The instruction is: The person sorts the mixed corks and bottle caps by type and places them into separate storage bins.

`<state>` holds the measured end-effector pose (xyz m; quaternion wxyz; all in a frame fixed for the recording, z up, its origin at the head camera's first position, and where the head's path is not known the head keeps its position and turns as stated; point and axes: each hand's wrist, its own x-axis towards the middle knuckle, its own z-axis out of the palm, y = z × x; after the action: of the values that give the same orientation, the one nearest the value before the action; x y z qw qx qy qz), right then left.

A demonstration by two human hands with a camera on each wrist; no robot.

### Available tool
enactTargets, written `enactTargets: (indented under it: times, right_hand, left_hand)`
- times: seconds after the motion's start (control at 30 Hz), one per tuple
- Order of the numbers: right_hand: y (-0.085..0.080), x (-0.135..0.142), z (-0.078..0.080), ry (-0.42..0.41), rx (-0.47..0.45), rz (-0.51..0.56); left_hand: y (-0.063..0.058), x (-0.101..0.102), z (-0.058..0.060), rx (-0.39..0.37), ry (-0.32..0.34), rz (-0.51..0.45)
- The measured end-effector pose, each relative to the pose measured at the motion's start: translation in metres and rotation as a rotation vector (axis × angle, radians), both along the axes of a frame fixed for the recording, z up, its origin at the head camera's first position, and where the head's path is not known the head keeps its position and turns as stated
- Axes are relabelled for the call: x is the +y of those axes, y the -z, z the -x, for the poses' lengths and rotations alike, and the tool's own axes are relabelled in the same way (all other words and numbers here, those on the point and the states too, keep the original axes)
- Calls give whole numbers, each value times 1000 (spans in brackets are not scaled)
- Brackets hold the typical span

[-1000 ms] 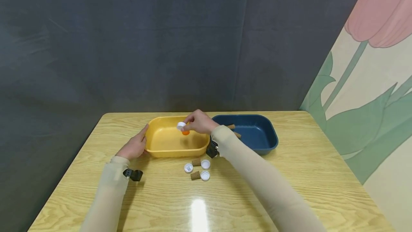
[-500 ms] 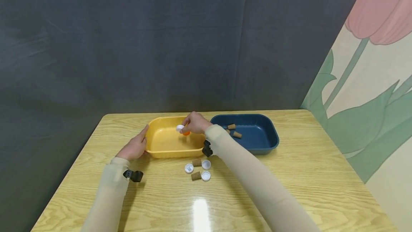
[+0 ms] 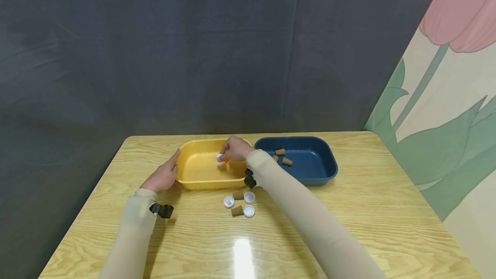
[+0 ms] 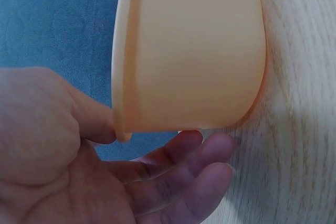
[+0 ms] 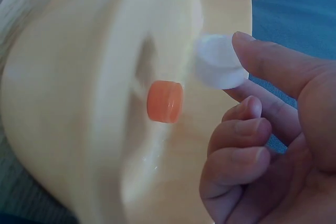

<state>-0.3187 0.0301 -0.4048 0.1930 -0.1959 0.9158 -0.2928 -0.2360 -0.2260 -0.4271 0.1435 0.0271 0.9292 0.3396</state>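
Note:
My left hand (image 3: 162, 176) grips the left end of the yellow plastic tub (image 3: 213, 184). In the left wrist view its thumb is at the rim and the fingers (image 4: 184, 192) bend against the outer wall. Over the inside of the tub, my right hand (image 3: 235, 149) pinches a white bottle cap (image 5: 216, 64) between thumb and index finger, the other fingers curled in. An orange bottle cap (image 5: 165, 102) lies in the tub just past the white one.
A dark blue tub (image 3: 310, 180) stands to the right, with several corks (image 3: 287, 161) inside. In front of the yellow tub, three white caps (image 3: 249, 211) and two corks (image 3: 237, 211) lie on the wooden table (image 3: 193, 244). A dark curtain (image 3: 217, 55) hangs behind.
My right hand has moved lower into the yellow tub with the white cap still pinched, after a small shift left. The left hand keeps its place on the tub.

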Motion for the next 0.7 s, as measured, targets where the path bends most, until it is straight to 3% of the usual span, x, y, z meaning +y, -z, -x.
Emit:
enactTargets:
  times: [0.47, 0.7]
  right_hand:
    - [-3, 1, -7, 20, 1, 18]
    - [-6, -6, -23, -46, 46, 118]
  left_hand:
    - [0, 0, 2, -14, 3, -10]
    - [0, -5, -1, 7, 2, 0]
